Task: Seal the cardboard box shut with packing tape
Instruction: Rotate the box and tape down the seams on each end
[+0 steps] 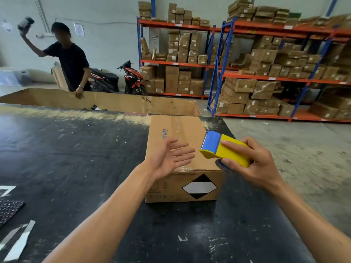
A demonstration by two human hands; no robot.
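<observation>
A closed cardboard box (176,128) stands on the black table (76,149), with a strip of clear tape along its top seam and a black-and-white diamond label on its near side. My right hand (256,164) grips a yellow and blue tape dispenser (224,149) above the box's right edge. My left hand (171,156) hovers palm-up over the box's near left part, fingers spread, holding nothing.
A long open cardboard bin (114,103) runs along the table's far edge. A person in black (70,61) stands behind it with one arm raised holding a dark object. Racks of cartons (275,73) and a parked motorbike (133,78) lie beyond. Paper strips (19,242) lie at near left.
</observation>
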